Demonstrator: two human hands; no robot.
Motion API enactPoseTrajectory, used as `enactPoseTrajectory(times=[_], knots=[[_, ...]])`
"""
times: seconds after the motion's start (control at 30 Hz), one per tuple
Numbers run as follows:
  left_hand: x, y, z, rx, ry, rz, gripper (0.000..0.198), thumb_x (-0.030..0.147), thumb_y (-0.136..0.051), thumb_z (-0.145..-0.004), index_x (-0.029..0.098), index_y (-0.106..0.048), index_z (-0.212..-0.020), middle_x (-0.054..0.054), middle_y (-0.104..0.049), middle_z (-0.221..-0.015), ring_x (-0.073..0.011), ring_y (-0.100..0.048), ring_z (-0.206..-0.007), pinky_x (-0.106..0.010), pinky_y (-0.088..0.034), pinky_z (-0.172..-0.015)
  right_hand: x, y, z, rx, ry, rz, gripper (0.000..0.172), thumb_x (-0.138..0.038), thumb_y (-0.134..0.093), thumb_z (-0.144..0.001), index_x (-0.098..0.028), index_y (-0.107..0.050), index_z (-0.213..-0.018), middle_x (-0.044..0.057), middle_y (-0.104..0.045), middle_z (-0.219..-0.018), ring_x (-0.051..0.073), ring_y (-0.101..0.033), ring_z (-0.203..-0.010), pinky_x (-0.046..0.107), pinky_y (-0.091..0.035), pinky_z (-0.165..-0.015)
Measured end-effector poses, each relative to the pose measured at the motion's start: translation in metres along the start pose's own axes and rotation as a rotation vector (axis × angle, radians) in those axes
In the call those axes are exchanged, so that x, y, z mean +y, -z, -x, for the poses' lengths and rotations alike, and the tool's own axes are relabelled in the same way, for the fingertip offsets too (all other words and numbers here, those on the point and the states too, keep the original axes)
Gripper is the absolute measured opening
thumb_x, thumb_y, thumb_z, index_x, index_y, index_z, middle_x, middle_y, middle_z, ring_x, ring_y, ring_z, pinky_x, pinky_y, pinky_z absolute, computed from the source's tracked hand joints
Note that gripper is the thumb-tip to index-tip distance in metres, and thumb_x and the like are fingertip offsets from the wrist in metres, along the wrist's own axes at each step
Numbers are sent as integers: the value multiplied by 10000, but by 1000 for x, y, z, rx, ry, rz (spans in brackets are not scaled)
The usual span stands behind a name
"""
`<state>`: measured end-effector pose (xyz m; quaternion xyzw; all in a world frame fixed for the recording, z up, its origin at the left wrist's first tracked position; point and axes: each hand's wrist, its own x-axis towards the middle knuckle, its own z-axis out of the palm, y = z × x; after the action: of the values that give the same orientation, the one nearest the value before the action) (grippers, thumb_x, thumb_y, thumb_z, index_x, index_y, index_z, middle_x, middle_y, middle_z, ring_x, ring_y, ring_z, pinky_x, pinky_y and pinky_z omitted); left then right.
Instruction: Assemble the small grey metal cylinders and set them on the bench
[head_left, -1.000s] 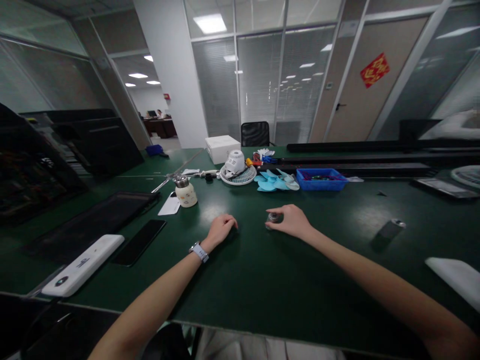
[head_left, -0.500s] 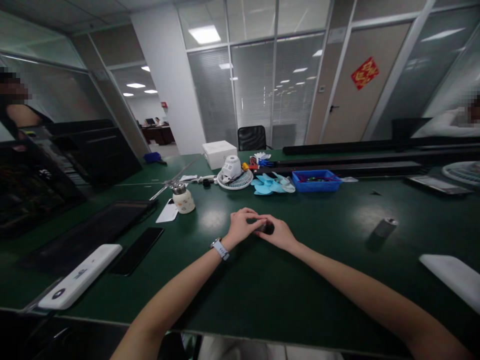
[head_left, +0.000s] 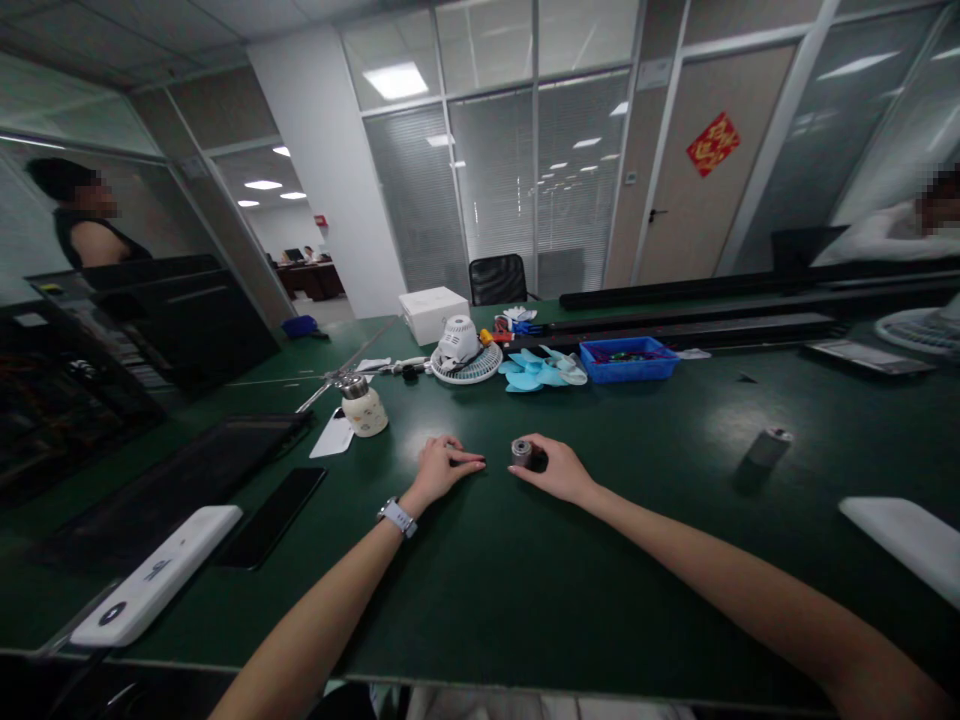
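My right hand (head_left: 553, 466) rests on the green table (head_left: 525, 580) with its fingers wrapped round a small grey metal cylinder (head_left: 521, 452). My left hand (head_left: 442, 466), a watch on its wrist, lies a little to the left, pinching a small dark thin piece against the table; I cannot make out what that piece is. The two hands are apart by about a hand's width.
Behind the hands lie a white fan housing with grille (head_left: 460, 352), light blue fan blades (head_left: 538, 369) and a blue tray (head_left: 628, 359). A small bottle (head_left: 364, 408), black phone (head_left: 273, 502) and white device (head_left: 157, 574) sit left. Another grey cylinder (head_left: 763, 446) lies right. People stand at both far sides.
Half a second ago both hands met on the cylinder at the middle. Now the left hand has drawn away to the left with a small dark piece; the right keeps the cylinder.
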<state>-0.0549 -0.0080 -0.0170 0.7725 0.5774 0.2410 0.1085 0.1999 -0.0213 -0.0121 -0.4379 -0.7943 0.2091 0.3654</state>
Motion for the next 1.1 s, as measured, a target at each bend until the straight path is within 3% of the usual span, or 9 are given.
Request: enactPoseTrajectory(times=[0.1,0.33,0.47,0.63,0.8,0.9,0.97,1.03,1.1], knots=[[-1,-2,1,32,-8,2,364,555,-651,-730,387,-701,-1050,-36,-578,-1056,-237,-472,-997,-389,-378,-874,-3,0,0,23,-19,-1,553,-493,-688,-709,-259,-559,-1193,40,-645,-1056,169,-613,-902,322,-480,-797],[0,1,1,215,58,172,392,443,-430,-905,239,-701,-1101,-72,-606,-941,-205,-527,-938,-369,-395,-890,3,22,-5,-13,-25,174,368,-456,-604,-783,-276,-602,-1104,12,-670,-986,175,-625,-876,333,-475,-799],[1,2,2,229,74,217,399,456,-424,-901,238,-721,-1053,-66,-618,-876,-204,-539,-905,-355,-423,-844,37,72,-7,7,-238,468,371,-452,-584,-773,-258,-596,-1089,30,-676,-958,200,-635,-852,309,-467,-723],[3,0,2,227,70,230,401,464,-433,-892,224,-733,-1007,-71,-635,-888,-203,-550,-889,-360,-424,-843,88,150,-2,19,-634,872,386,-403,-521,-803,-189,-584,-1118,123,-666,-954,262,-628,-868,356,-420,-736],[4,0,2,213,52,243,433,491,-406,-895,219,-737,-960,-69,-659,-904,-204,-551,-898,-361,-423,-852,118,198,0,73,-901,988,367,-331,-565,-781,-74,-627,-1036,221,-634,-910,307,-591,-912,437,-356,-804],[5,1,3,194,51,249,448,499,-394,-895,213,-735,-947,-66,-666,-892,-196,-565,-845,-347,-434,-810,116,195,-2,218,-828,1080,355,-278,-552,-793,-23,-633,-1026,285,-603,-981,342,-549,-984,478,-342,-831],[6,1,3,202,56,259,448,496,-394,-893,204,-729,-946,-68,-673,-903,-193,-576,-830,-338,-439,-792,100,173,-6,326,-570,1096,380,-271,-529,-816,-43,-611,-1109,275,-577,-1103,345,-508,-1067,500,-325,-887],[5,0,2,218,75,280,443,491,-393,-892,195,-716,-954,-68,-681,-928,-195,-586,-836,-328,-442,-782,74,136,-10,267,-246,932,393,-320,-523,-841,-122,-604,-1172,195,-582,-1161,303,-504,-1093,470,-336,-923],[3,-1,2,227,106,316,437,484,-387,-894,188,-697,-977,-66,-685,-940,-194,-598,-842,-314,-446,-766,44,88,-17,43,-26,616,367,-423,-515,-860,-220,-646,-1137,103,-628,-1094,235,-554,-1008,390,-399,-881]])
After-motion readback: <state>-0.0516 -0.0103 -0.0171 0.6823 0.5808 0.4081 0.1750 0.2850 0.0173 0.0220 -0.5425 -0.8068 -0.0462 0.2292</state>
